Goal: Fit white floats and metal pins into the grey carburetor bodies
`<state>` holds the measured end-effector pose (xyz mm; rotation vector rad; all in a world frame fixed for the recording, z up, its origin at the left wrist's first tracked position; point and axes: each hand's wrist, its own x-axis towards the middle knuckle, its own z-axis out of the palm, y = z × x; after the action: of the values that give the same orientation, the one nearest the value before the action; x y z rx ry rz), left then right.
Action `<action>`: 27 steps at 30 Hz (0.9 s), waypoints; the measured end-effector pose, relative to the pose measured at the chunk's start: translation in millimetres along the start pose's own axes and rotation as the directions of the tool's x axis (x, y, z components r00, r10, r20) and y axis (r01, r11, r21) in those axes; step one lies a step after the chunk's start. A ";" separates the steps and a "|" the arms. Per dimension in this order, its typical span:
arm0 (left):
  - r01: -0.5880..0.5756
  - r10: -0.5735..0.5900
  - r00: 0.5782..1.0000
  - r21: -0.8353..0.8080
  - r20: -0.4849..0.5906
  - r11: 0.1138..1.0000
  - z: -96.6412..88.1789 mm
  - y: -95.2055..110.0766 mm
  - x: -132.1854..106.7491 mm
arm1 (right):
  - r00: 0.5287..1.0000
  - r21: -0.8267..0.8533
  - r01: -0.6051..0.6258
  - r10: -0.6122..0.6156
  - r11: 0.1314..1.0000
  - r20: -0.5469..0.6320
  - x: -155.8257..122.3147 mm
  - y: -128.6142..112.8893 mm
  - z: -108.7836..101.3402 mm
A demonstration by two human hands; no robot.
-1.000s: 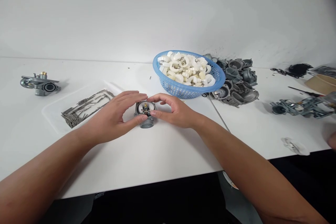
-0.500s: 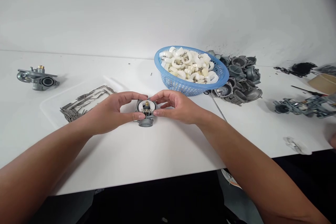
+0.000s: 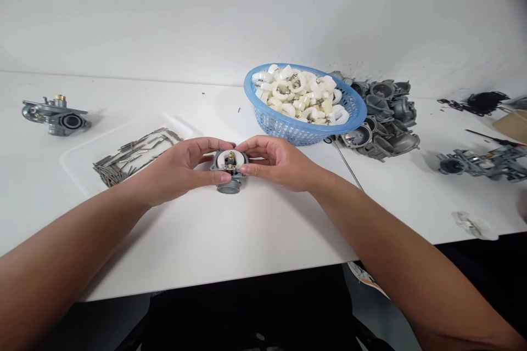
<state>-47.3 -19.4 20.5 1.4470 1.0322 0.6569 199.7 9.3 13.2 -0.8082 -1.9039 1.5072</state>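
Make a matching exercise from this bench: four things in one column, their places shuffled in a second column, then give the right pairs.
Things
1. blue basket
2. metal pins
3. lone carburetor
4. small carburetor body

Places
A. far left of the table
B. between the left hand and the right hand
C. in the clear tray, left of the hands
D. behind the hands, beside the heap of grey castings

Pairs: 1-D, 2-C, 3-A, 4-B
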 end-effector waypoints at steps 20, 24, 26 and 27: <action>0.026 0.030 0.980 0.274 -0.198 0.961 7.0 3.6 -2.6 | 1.000 -0.009 0.016 -0.016 1.000 0.011 -1.4 1.9 3.6; 0.007 0.045 0.980 0.262 -0.193 0.965 5.7 -0.2 -0.9 | 1.000 0.007 -0.010 0.010 1.000 0.007 -2.6 0.2 6.8; -0.019 0.067 0.980 0.247 -0.189 0.969 6.0 -1.9 0.2 | 1.000 -0.007 -0.011 0.011 1.000 0.002 -2.9 0.3 7.1; -0.035 0.076 0.981 0.226 -0.178 0.974 6.4 -2.4 0.7 | 1.000 -0.015 -0.011 0.011 1.000 -0.003 -3.0 0.8 6.9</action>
<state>-41.9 -22.0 17.1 1.6361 1.2459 0.7469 196.5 2.8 10.8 -0.8284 -1.9138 1.4984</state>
